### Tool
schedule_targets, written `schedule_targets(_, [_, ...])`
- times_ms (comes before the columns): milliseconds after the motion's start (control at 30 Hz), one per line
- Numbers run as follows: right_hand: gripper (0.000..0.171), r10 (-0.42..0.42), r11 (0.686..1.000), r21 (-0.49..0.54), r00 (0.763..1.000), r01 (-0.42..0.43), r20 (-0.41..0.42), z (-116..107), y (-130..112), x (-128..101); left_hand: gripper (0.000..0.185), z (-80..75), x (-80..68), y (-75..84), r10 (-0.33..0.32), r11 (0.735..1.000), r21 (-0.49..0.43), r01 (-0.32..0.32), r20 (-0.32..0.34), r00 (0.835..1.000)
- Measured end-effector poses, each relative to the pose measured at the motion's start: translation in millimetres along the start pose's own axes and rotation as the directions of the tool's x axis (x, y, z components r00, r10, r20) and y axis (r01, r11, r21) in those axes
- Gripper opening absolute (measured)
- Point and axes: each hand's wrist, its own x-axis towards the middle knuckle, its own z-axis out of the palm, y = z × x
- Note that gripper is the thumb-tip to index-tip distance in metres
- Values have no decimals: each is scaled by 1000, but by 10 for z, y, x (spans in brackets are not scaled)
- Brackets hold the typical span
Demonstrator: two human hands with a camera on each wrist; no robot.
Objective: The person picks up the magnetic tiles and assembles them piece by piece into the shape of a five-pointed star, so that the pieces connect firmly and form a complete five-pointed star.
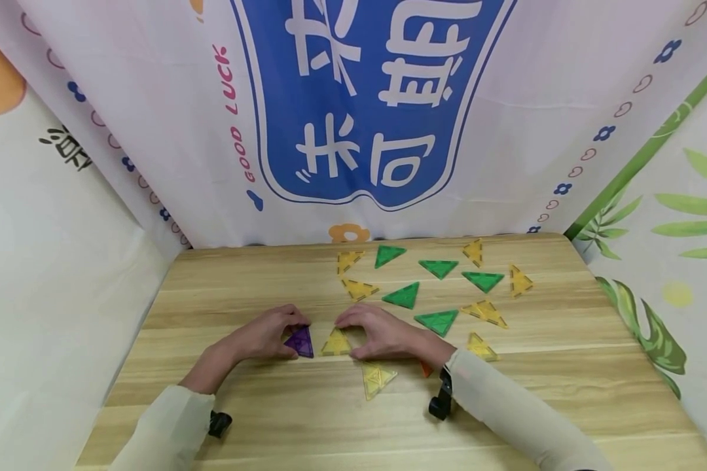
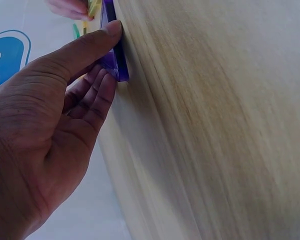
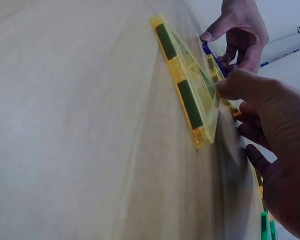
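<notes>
Left hand (image 1: pixel 265 337) grip pinches the purple triangle tile (image 1: pixel 300 341), thumb on its top edge; right hand (image 1: pixel 383 333) grip pinches the yellow triangle tile (image 1: pixel 335 343); both tiles tilted up side by side on the wooden counter (image 1: pixel 241 275), corners just beside each other; another yellow tile (image 1: pixel 376 379) flat near the right wrist; green tiles (image 1: pixel 438 320) and more yellow ones scattered behind.

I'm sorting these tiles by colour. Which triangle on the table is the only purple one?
The purple triangle pinched by the left hand, beside the yellow triangle at the right hand. The other loose tiles in view are yellow or green.
</notes>
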Motion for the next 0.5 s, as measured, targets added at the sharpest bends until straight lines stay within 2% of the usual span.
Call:
schedule_targets(300, [59, -27, 1000, -4, 999, 27, 43, 12, -14, 138, 63, 23, 45, -6, 35, 999, 15, -35, -2, 999])
schedule_targets(500, [57, -44, 999, -12, 998, 45, 39, 42, -17, 200, 63, 33, 44, 22, 30, 1000, -2, -30, -3, 1000])
